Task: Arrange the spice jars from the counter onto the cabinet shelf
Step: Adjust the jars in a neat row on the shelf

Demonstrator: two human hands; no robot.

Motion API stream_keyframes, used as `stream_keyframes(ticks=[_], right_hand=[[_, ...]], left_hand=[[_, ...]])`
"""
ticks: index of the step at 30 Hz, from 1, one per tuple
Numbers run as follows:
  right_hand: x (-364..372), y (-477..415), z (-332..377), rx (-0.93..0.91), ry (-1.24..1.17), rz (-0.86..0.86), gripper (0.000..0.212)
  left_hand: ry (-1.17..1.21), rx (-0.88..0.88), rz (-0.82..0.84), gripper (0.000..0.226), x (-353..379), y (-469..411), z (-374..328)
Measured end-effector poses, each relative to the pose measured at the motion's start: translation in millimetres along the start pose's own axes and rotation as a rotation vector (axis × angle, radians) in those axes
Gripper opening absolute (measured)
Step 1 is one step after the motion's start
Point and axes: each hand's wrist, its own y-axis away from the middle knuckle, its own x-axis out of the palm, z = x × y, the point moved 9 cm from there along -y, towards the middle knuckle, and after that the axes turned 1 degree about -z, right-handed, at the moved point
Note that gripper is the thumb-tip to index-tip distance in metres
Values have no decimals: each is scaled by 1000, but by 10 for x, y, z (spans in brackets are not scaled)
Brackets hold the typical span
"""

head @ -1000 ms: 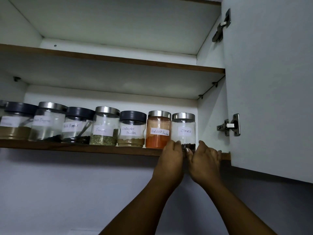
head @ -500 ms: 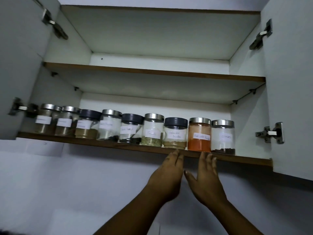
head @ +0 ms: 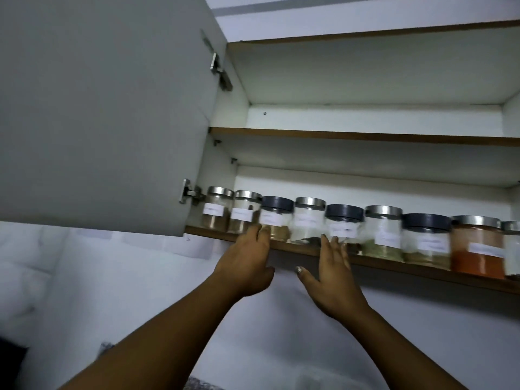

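Our left hand (head: 247, 266) is up at the shelf (head: 394, 266) edge, fingers straight, tips before a dark-lidded jar (head: 274, 220); right hand (head: 334, 277) flat beside it; jars (head: 384, 232) stand in one row; the door (head: 98, 108) is swung wide on the left.

1. Spice jars (head: 309, 223): nine, in one row on the lowest shelf (head: 380, 263). The ninth is cut by the right edge of the frame.
2. Silver lids (head: 309, 202): six.
3. Dark lids (head: 344, 213): three.
4. White paper labels (head: 433, 244): eight can be made out, one per jar. Whether the ninth jar has one cannot be told.
5. Hands: two, the left hand (head: 247, 263) and the right hand (head: 336, 277), at the centre of the frame.
6. Brown-edged boards (head: 365, 135): three, counting the lowest shelf.
7. Cabinet door (head: 107, 108): one, upper left.
8. Metal hinges (head: 221, 73): two, on that door.
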Motion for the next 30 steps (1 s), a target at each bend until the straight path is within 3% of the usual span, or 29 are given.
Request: stream_keyframes(ticks=[14, 20, 25, 30], right_hand=[[1011, -288, 947, 33, 55, 10, 84], [1086, -550, 1048, 5, 164, -23, 80], [943, -927, 1132, -42, 288, -147, 71], [927, -1219, 1269, -65, 334, -197, 67]], left_hand=[[-49, -23, 1, 72, -285, 110, 1668], [10, 2, 7, 71, -156, -150, 1934], [-46, 184, 9, 70, -38, -470, 1857], [63, 114, -89, 59, -83, -768, 1943]])
